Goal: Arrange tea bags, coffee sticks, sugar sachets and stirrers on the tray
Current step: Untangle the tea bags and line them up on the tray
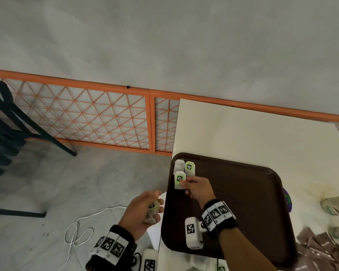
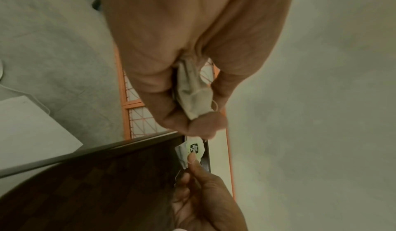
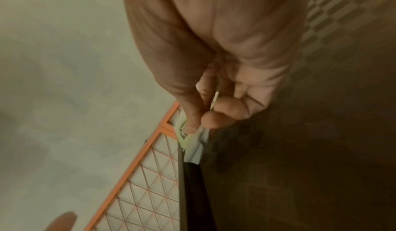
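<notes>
Tea bag on tray, pinched under right hand fingers

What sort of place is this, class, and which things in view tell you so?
Probably a café or canteen: a brown serving tray on a pale table, stacked paper cups, brown sachets, stacked dark chairs by an orange mesh fence.

A white table carried a brown tray, brown sachets and paper cups at its right edge, and a purple item beside the tray.
</notes>
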Demonstrator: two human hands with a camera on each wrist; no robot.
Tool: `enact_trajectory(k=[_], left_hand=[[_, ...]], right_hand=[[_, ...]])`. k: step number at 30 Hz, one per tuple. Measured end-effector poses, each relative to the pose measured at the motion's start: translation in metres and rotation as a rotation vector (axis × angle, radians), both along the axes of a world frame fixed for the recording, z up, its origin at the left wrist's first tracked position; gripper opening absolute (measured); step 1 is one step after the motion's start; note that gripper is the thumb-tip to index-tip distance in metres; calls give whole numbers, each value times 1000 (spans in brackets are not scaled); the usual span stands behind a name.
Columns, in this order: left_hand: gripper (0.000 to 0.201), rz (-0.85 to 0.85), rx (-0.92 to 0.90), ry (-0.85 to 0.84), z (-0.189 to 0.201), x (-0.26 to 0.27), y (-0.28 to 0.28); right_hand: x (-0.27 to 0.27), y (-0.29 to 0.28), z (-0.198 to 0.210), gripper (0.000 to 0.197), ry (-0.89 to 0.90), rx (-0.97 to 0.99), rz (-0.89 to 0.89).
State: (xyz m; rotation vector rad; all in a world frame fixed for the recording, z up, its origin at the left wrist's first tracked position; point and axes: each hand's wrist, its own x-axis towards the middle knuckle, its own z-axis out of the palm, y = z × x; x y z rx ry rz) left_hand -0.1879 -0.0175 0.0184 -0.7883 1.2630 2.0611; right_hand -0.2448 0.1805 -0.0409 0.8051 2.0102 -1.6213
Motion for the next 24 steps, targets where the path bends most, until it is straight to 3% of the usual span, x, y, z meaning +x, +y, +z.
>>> enact_trajectory(k=[6, 16, 20, 24], left_hand=[[33, 109, 119, -53, 1, -4, -16], [33, 168, 342, -57, 17, 1, -14], [34, 201, 452, -32, 20, 5, -5], [44, 236, 488, 44, 24, 8, 28]], right_hand=[[-9, -15, -13, 13, -27, 235, -3], [-8, -14, -6, 33, 5, 405, 77], [13, -4, 40, 26, 132, 368, 144], [63, 1, 110, 35, 233, 185, 244]])
